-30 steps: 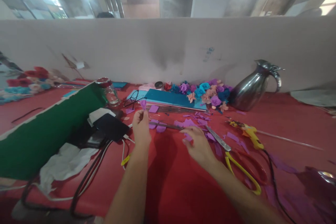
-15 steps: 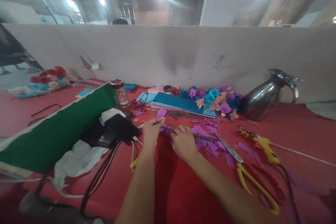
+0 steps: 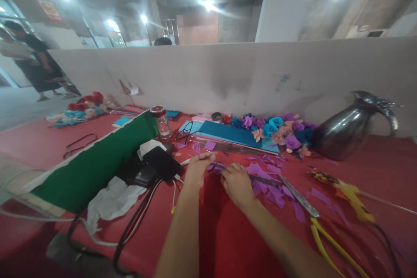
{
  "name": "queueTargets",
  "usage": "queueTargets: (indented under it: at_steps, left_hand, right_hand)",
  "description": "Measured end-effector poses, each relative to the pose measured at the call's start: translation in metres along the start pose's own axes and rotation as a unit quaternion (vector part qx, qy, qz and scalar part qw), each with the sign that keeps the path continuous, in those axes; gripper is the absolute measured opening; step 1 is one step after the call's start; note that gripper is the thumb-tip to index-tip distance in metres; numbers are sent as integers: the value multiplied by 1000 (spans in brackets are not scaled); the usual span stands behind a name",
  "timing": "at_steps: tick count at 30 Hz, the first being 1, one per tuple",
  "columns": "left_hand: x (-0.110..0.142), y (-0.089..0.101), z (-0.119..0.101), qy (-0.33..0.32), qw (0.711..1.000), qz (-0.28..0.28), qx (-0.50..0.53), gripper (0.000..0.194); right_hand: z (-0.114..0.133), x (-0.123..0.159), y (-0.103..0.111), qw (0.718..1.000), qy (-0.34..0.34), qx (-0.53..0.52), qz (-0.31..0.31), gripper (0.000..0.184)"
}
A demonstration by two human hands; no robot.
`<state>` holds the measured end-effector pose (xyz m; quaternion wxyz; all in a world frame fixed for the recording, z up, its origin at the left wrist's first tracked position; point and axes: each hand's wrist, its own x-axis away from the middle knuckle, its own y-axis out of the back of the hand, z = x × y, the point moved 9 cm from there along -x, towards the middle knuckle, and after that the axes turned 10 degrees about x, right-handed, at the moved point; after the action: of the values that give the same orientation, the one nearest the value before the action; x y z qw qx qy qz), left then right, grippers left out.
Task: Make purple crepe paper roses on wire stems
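My left hand (image 3: 198, 171) is closed in a pinch, with a small rolled purple paper flower (image 3: 196, 149) poking up from behind its fingers. Just to its right, my right hand (image 3: 238, 183) has its fingers curled around a thin dark stick (image 3: 263, 179). The stick runs between both hands and out to the right, over loose purple paper scraps (image 3: 275, 195). What the fingertips grip is partly hidden. Scissors (image 3: 299, 196) with yellow handles lie to the right of my right hand. A flat purple paper square (image 3: 209, 145) rests beyond my left hand.
On the red table stand a metal jug (image 3: 342, 130), a glass jar (image 3: 163, 126) and a green board (image 3: 100, 167). A yellow glue gun (image 3: 355, 202), a phone (image 3: 162, 163) with cables, blue paper sheets (image 3: 228, 132) and paper flowers (image 3: 276, 127) lie around.
The view has swung left, so the table appears farther right and people show at the far left. The rolled purple flower now shows above my left hand. Both hands stay close together.
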<state>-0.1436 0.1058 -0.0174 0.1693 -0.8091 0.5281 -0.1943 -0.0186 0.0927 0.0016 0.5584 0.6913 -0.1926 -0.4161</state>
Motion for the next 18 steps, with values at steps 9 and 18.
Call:
queueTargets:
  at_steps: [9,18]
  left_hand:
    - [0,14,7,44,997,-59,-28,33]
    - [-9,28,20,38,993,-75,-88,15]
  right_hand:
    - [-14,2,-2,994,-28,-102,0,17]
    - [-38,1,-13,957,-116,-267,-16,18]
